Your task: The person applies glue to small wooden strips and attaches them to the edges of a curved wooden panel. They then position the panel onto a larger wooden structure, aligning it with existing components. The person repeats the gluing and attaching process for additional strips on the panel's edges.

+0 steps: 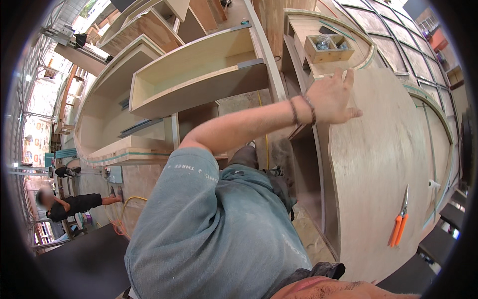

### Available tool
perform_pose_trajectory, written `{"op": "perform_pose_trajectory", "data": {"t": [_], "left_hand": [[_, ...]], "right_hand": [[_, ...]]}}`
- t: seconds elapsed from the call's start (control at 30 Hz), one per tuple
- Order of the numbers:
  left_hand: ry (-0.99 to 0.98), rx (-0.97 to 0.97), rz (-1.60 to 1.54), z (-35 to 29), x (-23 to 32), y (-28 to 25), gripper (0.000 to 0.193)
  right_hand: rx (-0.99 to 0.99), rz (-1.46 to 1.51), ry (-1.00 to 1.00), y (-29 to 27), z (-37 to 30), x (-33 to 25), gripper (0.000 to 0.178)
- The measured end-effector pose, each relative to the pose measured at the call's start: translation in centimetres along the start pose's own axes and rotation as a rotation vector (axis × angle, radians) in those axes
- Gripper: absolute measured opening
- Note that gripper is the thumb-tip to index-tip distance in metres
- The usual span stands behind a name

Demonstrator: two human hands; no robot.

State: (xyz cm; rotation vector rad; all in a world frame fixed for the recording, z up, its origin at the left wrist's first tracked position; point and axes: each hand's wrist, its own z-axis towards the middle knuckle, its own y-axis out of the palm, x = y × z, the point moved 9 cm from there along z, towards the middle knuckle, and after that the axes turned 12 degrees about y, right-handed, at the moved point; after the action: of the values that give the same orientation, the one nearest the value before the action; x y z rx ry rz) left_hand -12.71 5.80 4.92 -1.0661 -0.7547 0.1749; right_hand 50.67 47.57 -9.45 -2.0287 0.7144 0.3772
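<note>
My left hand (334,99) reaches across my body to the right, its fingers and thumb spread. Nothing shows in its grasp. It is over the near left corner of a large pale plywood panel (378,164); whether it presses on the wood, I cannot tell. Just beyond the fingertips stands a small wooden box (328,54) with bagged items in its compartments. Orange-handled snips (400,223) lie on the panel, blades pointing away. Part of my right arm (328,289) shows at the lower edge, but its hand is out of the picture.
A long open drawer (199,82) with metal runners sits in cabinet framing ahead on the left. Curved wooden frames (117,157) stand around it. A yellow hose (266,134) runs along the floor. Another person (74,205) is farther left. A white nozzle (433,184) lies at right.
</note>
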Motion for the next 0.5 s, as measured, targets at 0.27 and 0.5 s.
{"op": "perform_pose_trajectory", "data": {"t": [0.27,0.5], "left_hand": [[-0.238,-0.184,-0.066,7.9,-10.7,4.8,0.076],[-0.149,-0.086,-0.132,11.8,-10.1,6.3,0.058]], "right_hand": [[-0.071,0.36,0.241,-4.8,-4.4,9.8,0.066],[0.007,0.719,-0.402,-2.0,-13.5,10.7,0.058]]}}
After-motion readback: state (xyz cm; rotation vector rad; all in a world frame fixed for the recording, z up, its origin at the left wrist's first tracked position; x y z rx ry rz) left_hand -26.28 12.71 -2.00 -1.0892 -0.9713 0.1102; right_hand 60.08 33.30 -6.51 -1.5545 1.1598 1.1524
